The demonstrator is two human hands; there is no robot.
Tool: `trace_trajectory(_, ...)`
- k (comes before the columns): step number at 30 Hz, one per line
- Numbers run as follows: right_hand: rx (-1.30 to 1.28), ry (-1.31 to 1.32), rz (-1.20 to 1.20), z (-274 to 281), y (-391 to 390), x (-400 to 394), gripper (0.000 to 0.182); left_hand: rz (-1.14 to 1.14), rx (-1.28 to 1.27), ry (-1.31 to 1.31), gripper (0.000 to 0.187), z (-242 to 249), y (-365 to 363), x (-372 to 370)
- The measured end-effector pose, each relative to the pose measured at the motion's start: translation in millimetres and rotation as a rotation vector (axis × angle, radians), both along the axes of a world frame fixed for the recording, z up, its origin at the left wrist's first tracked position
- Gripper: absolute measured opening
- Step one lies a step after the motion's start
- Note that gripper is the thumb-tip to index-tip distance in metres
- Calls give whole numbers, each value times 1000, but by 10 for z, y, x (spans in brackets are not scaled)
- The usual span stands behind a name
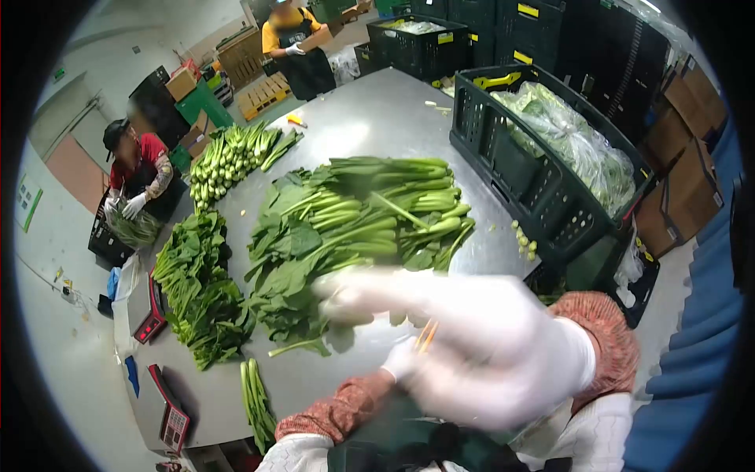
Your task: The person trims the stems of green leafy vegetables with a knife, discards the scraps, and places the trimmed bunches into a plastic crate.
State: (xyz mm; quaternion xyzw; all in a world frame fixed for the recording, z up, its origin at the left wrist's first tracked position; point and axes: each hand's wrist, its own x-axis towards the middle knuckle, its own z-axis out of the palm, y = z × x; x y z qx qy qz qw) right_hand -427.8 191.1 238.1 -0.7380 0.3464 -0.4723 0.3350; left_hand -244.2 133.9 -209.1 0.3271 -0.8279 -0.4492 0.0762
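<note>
My right hand (487, 338), in a white glove, fills the near foreground, smeared by motion. It passes in front of my left hand (401, 359), also white-gloved, whose fingers are mostly hidden behind it. Thin orange strips (428, 337) show between the two hands; I cannot tell whether either hand grips them. Just beyond the hands lies a large pile of leafy green stalks (354, 216), cut ends mostly to the right, leaves to the left. One loose stalk (303, 346) lies at the pile's near edge.
More greens (197, 287) and pale-stemmed bunches (232, 161) line the metal table's (338, 118) left side. A small bunch (255, 401) lies near its front edge by red scales (173, 421). A dark crate (535, 181) holds bagged greens. Two people (141, 169) (299, 47) work beyond.
</note>
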Motion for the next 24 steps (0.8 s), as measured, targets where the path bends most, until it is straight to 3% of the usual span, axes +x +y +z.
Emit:
trace_trajectory(1,-63,27,148,105,-27,216,52,87,271,7,29,128,10,51)
trace_trajectory(3,-137,66,376,177,-80,630,51,130,346,143,31,117,-27,102)
trace_trajectory(4,-152,73,446,173,-110,807,50,83,150,274,33,-47,-26,107)
trace_trajectory(6,-169,73,542,111,-148,1095,49,121,152,107,37,611,-59,103)
trace_trajectory(8,-172,58,632,88,-194,1326,49,206,314,231,38,352,-113,255)
trace_trajectory(11,-180,55,757,71,-219,1609,47,305,263,254,37,863,-130,438)
trace_trajectory(13,-181,55,810,56,-227,1724,47,346,317,281,37,812,-119,509)
trace_trajectory(15,-182,58,827,49,-249,1798,46,376,408,292,38,458,-155,606)
trace_trajectory(18,-185,50,846,12,-265,1836,45,398,315,335,37,644,-121,699)
trace_trajectory(20,-174,53,849,-25,-261,1838,44,380,283,164,35,784,-136,758)
trace_trajectory(22,-172,52,826,-56,-298,1857,43,395,259,242,34,736,-111,757)
trace_trajectory(24,-183,49,798,-67,-327,1841,42,415,423,344,34,435,-107,745)
